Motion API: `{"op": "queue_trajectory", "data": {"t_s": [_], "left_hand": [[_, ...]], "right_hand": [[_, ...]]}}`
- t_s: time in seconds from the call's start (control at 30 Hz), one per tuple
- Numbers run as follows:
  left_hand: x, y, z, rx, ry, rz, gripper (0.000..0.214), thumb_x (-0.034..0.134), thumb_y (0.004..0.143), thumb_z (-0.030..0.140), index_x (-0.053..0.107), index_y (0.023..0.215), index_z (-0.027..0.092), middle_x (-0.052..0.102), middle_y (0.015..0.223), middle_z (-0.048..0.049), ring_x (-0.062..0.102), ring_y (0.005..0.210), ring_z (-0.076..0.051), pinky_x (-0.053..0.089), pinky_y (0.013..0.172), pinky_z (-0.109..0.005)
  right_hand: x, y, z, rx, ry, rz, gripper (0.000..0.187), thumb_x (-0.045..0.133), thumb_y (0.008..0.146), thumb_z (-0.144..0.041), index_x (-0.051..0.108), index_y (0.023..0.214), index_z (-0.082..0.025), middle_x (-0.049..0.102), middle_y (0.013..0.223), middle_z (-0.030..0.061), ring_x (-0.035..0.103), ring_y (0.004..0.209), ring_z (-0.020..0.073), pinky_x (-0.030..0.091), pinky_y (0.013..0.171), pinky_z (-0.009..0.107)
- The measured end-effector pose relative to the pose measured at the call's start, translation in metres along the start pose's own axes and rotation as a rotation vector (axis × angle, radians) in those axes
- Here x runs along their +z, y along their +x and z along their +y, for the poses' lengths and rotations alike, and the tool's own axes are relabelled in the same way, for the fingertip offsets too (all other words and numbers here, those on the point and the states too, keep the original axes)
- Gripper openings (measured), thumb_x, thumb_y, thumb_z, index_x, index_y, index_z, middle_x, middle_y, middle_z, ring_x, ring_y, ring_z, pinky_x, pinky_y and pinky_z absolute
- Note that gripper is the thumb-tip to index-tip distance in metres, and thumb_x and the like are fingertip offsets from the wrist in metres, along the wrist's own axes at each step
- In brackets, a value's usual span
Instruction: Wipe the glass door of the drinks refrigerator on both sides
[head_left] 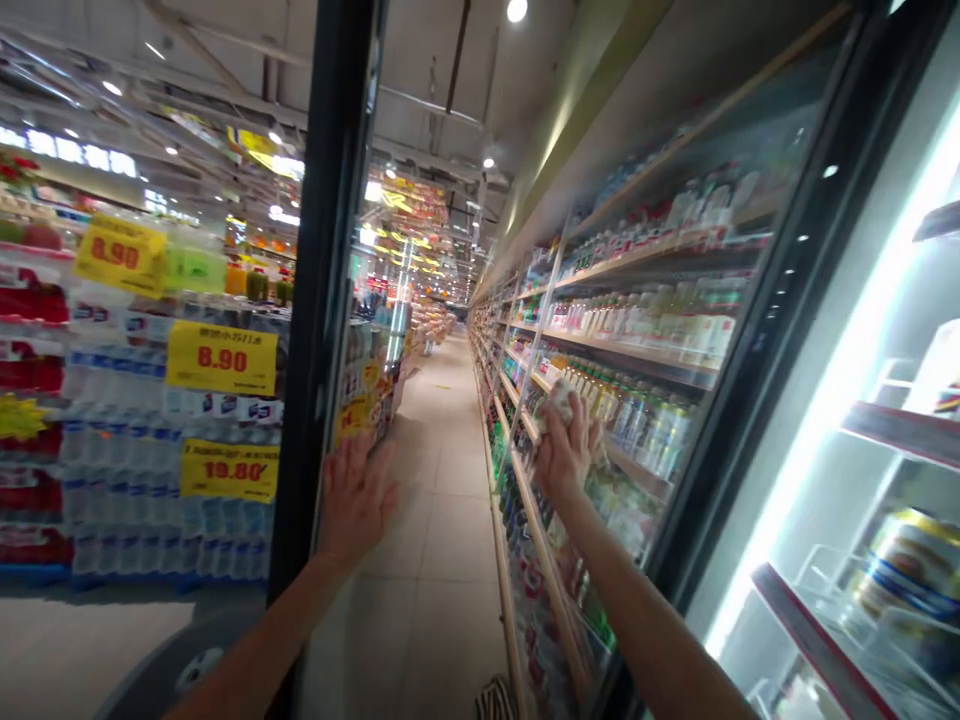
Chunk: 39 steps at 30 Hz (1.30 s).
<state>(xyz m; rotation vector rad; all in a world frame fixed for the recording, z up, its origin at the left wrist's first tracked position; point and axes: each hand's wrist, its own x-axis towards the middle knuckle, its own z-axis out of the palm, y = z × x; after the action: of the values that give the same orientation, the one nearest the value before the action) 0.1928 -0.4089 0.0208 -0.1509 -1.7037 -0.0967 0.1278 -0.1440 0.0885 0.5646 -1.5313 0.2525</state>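
In the head view, one glass door (442, 450) stands swung out from a lit cooler (817, 370), its long axis upright, the top leaning rightward. Two hands are at the pane. The left hand (356, 500) is flat and open near the black frame (322, 250), fingers slightly apart. The right hand (564, 450), fingers bent and pointing up, presses one pale cloth (559, 395) to the glass; the cloth's long axis is too blurred to tell. Left of the door, three yellow price signs (223, 358) hang before stacked bottles (120, 470).
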Motion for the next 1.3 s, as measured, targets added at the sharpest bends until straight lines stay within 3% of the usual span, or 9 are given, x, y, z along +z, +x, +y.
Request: {"op": "queue_trajectory", "data": {"t_s": [0.07,0.2,0.4,0.6,0.7,0.8,1.03,1.2,1.3], "left_hand": [[0.001,0.0,-0.001,0.003,0.0,0.005,0.075,0.054,0.084,0.022,0.012,0.145,0.028,0.006,0.154,-0.0064,0.008,0.141,-0.028,0.016,0.112,-0.054],[0.002,0.0,-0.002,-0.005,-0.01,0.014,0.074,0.054,0.083,0.023,0.014,0.145,0.029,0.009,0.154,-0.0065,0.011,0.14,-0.029,0.018,0.111,-0.055],[0.002,0.001,0.0,-0.008,0.009,0.021,0.073,0.054,0.084,0.024,0.013,0.145,0.028,0.012,0.153,-0.009,0.013,0.14,-0.032,0.021,0.109,-0.058],[-0.001,0.001,0.001,0.004,0.015,0.016,0.074,0.053,0.084,0.024,0.012,0.145,0.029,0.007,0.154,-0.0056,0.011,0.14,-0.031,0.018,0.111,-0.056],[-0.002,0.0,0.002,-0.017,0.015,-0.003,0.075,0.054,0.084,0.024,0.01,0.145,0.031,0.005,0.154,-0.0028,0.013,0.139,-0.033,0.019,0.111,-0.057],[-0.003,0.0,0.004,-0.024,0.028,-0.004,0.076,0.053,0.084,0.025,0.009,0.145,0.031,0.004,0.154,-0.0016,0.015,0.139,-0.034,0.021,0.11,-0.057],[-0.005,0.001,0.004,0.013,0.041,0.043,0.074,0.054,0.084,0.023,0.012,0.145,0.027,0.008,0.154,-0.005,0.012,0.14,-0.03,0.017,0.112,-0.055],[-0.005,0.003,0.004,0.018,0.041,0.034,0.073,0.052,0.085,0.023,0.012,0.145,0.027,0.007,0.154,-0.0054,0.013,0.14,-0.032,0.019,0.111,-0.055],[-0.003,0.003,0.003,0.018,0.083,0.033,0.073,0.052,0.085,0.022,0.012,0.145,0.025,0.01,0.154,-0.0082,0.016,0.139,-0.033,0.021,0.11,-0.055]], "right_hand": [[0.002,0.005,-0.004,0.011,-0.019,0.006,0.045,0.042,0.083,-0.017,0.052,0.127,-0.021,0.034,0.145,0.0128,0.024,0.137,0.0285,0.02,0.109,0.052],[-0.001,-0.016,0.001,-0.242,0.034,-0.09,0.043,0.046,0.081,-0.019,0.054,0.122,-0.03,0.044,0.139,0.0053,0.034,0.133,0.0232,0.02,0.11,0.049],[-0.014,-0.003,0.049,0.469,-0.141,0.285,0.049,0.034,0.088,-0.019,0.039,0.136,-0.016,0.036,0.142,0.019,0.032,0.133,0.0292,0.028,0.104,0.057],[-0.006,-0.006,0.027,0.005,-0.07,-0.01,0.042,0.04,0.086,-0.02,0.05,0.127,-0.025,0.039,0.14,0.0122,0.035,0.131,0.0287,0.028,0.105,0.056],[-0.018,-0.003,0.058,0.251,-0.148,0.177,0.044,0.034,0.088,-0.02,0.046,0.131,-0.019,0.04,0.138,0.0174,0.038,0.129,0.0312,0.03,0.104,0.055],[-0.028,0.002,0.084,0.422,-0.19,0.33,0.052,0.026,0.089,-0.017,0.03,0.14,-0.01,0.031,0.142,0.0246,0.028,0.135,0.0325,0.03,0.103,0.053],[-0.017,-0.01,0.059,0.21,-0.08,0.061,0.043,0.038,0.086,-0.022,0.049,0.127,-0.022,0.038,0.141,0.0137,0.036,0.131,0.0287,0.029,0.104,0.055],[-0.033,0.008,0.098,0.515,-0.111,0.282,0.05,0.023,0.087,-0.016,0.042,0.133,-0.013,0.037,0.141,0.019,0.032,0.133,0.0268,0.029,0.105,0.05],[-0.031,0.011,0.093,0.461,-0.087,0.228,0.046,0.029,0.087,-0.022,0.046,0.13,-0.015,0.037,0.141,0.0161,0.033,0.133,0.0264,0.03,0.105,0.051]]}}
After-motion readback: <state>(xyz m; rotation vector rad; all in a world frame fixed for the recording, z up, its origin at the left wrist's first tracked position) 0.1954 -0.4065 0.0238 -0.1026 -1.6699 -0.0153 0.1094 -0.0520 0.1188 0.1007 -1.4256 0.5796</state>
